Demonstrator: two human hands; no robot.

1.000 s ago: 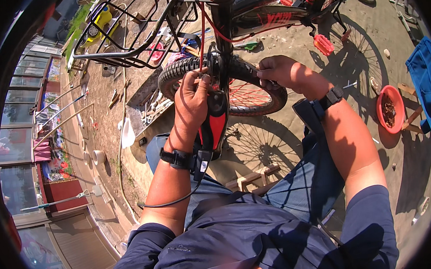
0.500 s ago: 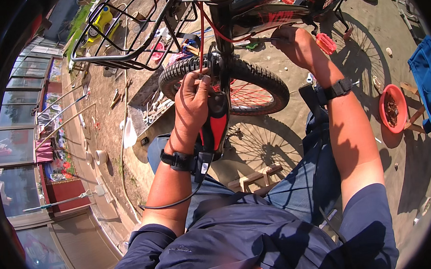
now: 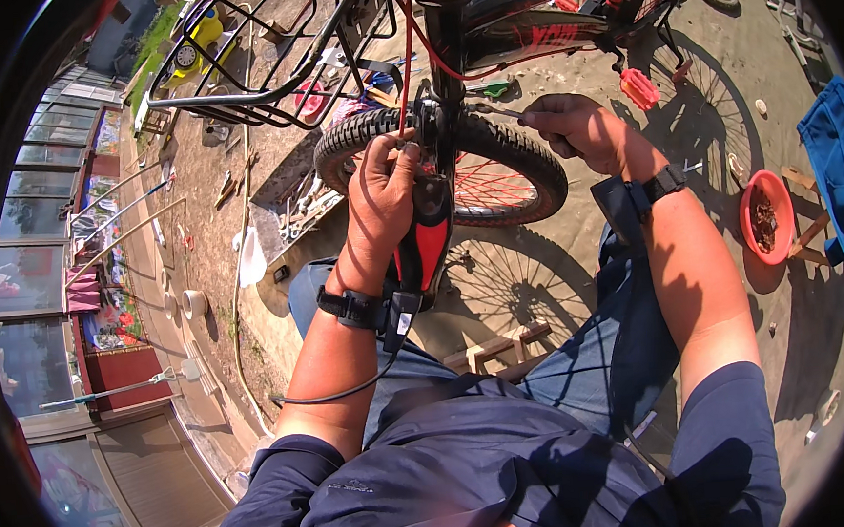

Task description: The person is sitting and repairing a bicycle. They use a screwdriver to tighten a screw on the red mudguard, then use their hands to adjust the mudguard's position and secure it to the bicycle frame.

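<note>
My left hand (image 3: 384, 183) is closed, thumb and fingers pinching the lower end of a red cable (image 3: 408, 64) beside the front fork (image 3: 444, 66) of a bicycle. In my right hand (image 3: 584, 133) is a slim metal wrench (image 3: 501, 111), its far end pointing left at the fork, just above the tyre. Whether the wrench touches the fork I cannot tell. The knobbly front wheel (image 3: 523, 163) is turned sideways between my hands. A black and red mudguard (image 3: 424, 242) hangs below my left hand, partly covered by it.
A black wire basket (image 3: 264, 98) juts out at the upper left. A tray of tools (image 3: 306, 208) lies left of the wheel. To the right stand a red bowl (image 3: 779, 214) with small parts and a blue folding seat (image 3: 837, 156). A wooden piece (image 3: 496, 346) lies between my legs.
My right hand has come down toward me from beside the frame tube, bringing the wrench's end to the fork above the tyre. My left hand has stayed at the cable.
</note>
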